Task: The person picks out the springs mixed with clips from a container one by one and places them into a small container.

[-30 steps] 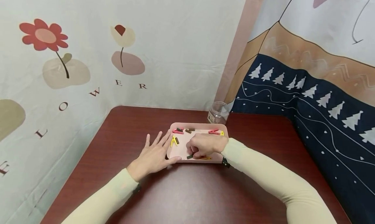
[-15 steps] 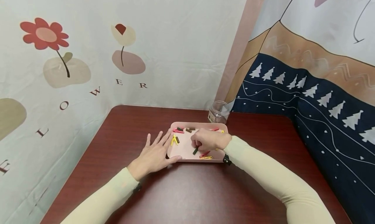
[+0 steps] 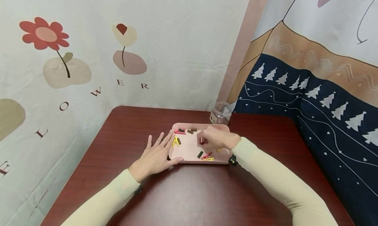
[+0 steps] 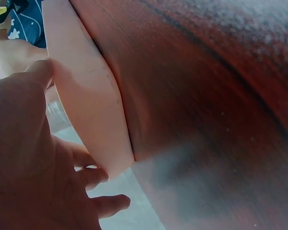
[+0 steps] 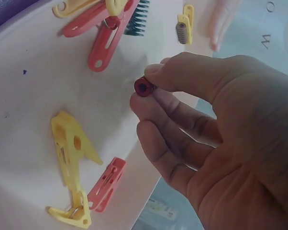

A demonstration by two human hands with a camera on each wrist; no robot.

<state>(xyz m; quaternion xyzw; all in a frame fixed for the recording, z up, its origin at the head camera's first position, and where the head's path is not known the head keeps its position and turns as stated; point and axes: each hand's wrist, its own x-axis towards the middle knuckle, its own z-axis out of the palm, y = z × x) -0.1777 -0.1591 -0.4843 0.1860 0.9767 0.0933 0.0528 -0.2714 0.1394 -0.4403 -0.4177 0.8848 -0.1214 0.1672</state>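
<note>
Right wrist view shows a small dark red coil (image 5: 144, 87) pinched between thumb and fingertip of the right hand (image 5: 225, 124), over the tray (image 3: 189, 152); it faces the camera end-on, so its length is hidden. Red clothespins (image 5: 98, 55) and yellow clothespins (image 5: 67, 129) lie inside the tray, some partly cut off. Head view has a dark green spring (image 3: 200, 154) near the tray's front edge; the right hand covers part of the tray's right half. Fingers spread, the left hand (image 3: 156, 155) touches the tray's left end. Behind the tray stands a clear jar (image 3: 220, 113), its label unreadable.
</note>
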